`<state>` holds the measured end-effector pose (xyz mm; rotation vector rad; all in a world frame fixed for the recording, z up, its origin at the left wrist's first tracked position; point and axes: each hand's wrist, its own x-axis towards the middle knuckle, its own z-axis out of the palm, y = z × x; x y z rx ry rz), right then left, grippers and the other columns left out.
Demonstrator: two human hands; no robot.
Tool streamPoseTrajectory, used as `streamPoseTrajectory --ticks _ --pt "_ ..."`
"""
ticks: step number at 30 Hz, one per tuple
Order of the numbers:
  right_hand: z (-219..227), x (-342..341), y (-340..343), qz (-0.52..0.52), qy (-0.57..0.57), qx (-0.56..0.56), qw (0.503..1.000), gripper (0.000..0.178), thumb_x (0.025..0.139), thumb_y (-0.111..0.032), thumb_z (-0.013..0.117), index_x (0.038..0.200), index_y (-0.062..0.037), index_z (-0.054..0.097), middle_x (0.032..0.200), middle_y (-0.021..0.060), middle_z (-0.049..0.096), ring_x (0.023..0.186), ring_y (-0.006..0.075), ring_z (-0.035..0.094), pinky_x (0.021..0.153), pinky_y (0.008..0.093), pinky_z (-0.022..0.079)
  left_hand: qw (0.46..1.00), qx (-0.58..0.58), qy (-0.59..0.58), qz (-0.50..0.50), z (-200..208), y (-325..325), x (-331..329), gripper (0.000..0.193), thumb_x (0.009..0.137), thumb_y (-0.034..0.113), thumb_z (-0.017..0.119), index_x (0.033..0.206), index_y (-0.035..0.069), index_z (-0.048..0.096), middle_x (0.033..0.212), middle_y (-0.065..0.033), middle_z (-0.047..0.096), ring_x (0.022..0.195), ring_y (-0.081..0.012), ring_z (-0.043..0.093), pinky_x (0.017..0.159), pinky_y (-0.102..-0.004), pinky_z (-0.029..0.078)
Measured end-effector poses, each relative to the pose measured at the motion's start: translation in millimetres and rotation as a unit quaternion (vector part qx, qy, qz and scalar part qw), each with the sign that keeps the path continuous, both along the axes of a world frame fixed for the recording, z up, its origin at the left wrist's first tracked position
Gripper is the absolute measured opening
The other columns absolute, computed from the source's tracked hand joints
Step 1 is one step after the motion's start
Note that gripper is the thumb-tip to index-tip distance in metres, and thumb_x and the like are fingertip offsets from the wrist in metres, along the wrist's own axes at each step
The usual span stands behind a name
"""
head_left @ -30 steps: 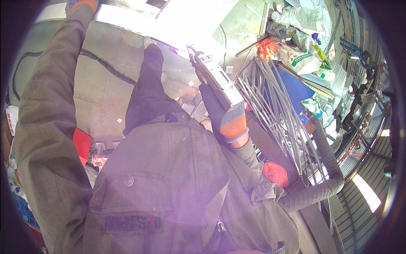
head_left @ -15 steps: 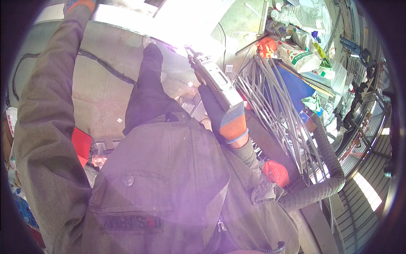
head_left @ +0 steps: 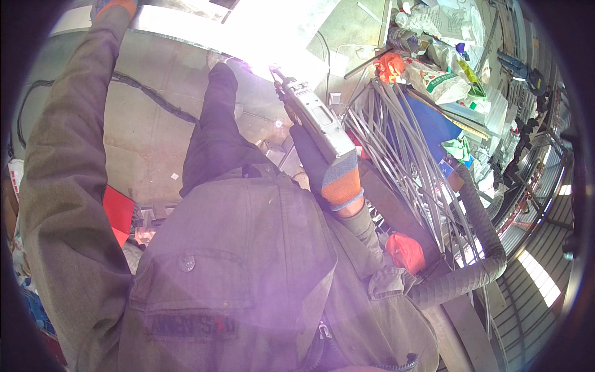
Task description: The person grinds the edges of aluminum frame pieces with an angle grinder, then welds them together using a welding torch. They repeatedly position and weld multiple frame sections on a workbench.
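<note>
barely shifting, suggesting steady work, the blue-and-orange-gloved right hand (head_left: 342, 176) grips a boxy silver metal tool (head_left: 321, 120), the matching-gloved left hand's (head_left: 115, 8) grip unclear.

Lettering (head_left: 193, 327) on jacket (head_left: 279, 248), white sack (head_left: 443, 90)

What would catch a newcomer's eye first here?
Probably the blinding white glare at the top centre, with the tip of a long silvery tool at its lower edge, held in the gloved right hand. Next, the bundle of thin metal strips fanning out to the right of that hand, with a crumpled orange piece at its upper end.
</note>
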<state>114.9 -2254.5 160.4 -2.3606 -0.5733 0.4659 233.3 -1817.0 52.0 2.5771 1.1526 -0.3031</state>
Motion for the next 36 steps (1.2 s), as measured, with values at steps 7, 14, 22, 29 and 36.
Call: streamPoseTrajectory --ticks 7,14,22,29,36 --pt "-1 -3 -2 -0.029 0.034 0.013 0.999 0.029 0.101 -0.016 0.083 0.127 -0.0038 0.080 0.107 0.0154 0.081 0.091 0.0273 0.081 0.077 0.0378 0.062 0.995 0.065 0.000 -0.077 -15 11 -3 0.045 0.113 0.038 0.052 0.116 0.006 0.083 0.110 -0.0167 0.083 0.103 -0.0367 0.079 0.095 -0.0525 0.059" --pt "-1 -5 -4 -0.016 0.024 0.015 0.999 0.027 0.100 -0.015 0.082 0.126 -0.0055 0.081 0.108 0.0160 0.081 0.091 0.0300 0.081 0.076 0.0388 0.062 0.981 -0.107 -0.155 0.053 5 -8 -19 0.047 0.113 0.042 0.052 0.115 0.007 0.083 0.109 -0.0168 0.083 0.107 -0.0393 0.077 0.098 -0.0533 0.056" --pt "-1 -5 -11 0.056 -0.051 -0.015 0.997 0.024 0.101 -0.016 0.081 0.123 -0.0067 0.082 0.107 0.0171 0.081 0.089 0.0327 0.080 0.074 0.0400 0.061 0.998 -0.002 -0.067 0.000 -6 -4 -5 0.047 0.113 0.042 0.052 0.115 0.007 0.083 0.107 -0.0156 0.083 0.106 -0.0381 0.077 0.098 -0.0520 0.056" --pt "-2 -14 -10 -0.028 0.016 0.023 0.999 0.023 0.101 -0.017 0.082 0.121 -0.0067 0.082 0.103 0.0166 0.081 0.086 0.0331 0.080 0.073 0.0409 0.060 0.998 0.006 -0.064 -0.003 -4 -7 -5 0.047 0.113 0.042 0.052 0.115 0.007 0.083 0.107 -0.0151 0.083 0.105 -0.0374 0.077 0.098 -0.0514 0.056" --pt "-2 -17 -14 -0.015 0.005 0.014 1.000 0.022 0.100 -0.016 0.081 0.121 -0.0081 0.082 0.105 0.0158 0.081 0.088 0.0323 0.079 0.073 0.0412 0.060 0.998 0.001 -0.055 0.008 1 -6 -5 0.047 0.114 0.042 0.053 0.115 0.007 0.083 0.106 -0.0146 0.083 0.105 -0.0368 0.077 0.098 -0.0508 0.056"
